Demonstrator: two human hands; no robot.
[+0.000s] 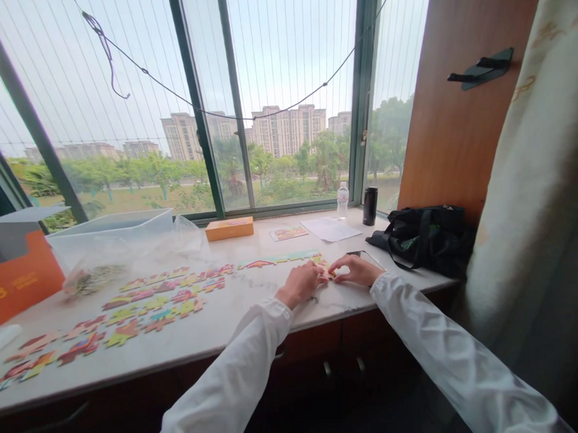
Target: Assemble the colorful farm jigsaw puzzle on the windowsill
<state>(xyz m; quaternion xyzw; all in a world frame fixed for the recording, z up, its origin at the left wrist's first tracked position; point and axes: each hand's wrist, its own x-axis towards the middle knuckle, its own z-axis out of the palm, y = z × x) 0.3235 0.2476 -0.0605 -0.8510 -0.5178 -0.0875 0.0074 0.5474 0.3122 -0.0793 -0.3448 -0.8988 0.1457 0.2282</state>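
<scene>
Both my hands meet over the right end of a joined puzzle strip (272,262) on the pale counter. My left hand (301,284) is curled, its fingertips closed at the edge of the pieces. From the right, my right hand (356,270) pinches a small puzzle piece (332,275) between thumb and fingers. The fingers partly hide that piece, and its picture is too small to make out. Loose puzzle pieces (130,332) in red, yellow and green lie in rough rows to the left.
Behind the strip are an orange box (229,229), a picture card (288,233) and white paper (331,230). A bottle (342,201), black flask (369,206), phone (363,255) and black bag (426,240) stand or lie rightward. At left: plastic bin (118,230), bag (94,279), orange carton (16,286).
</scene>
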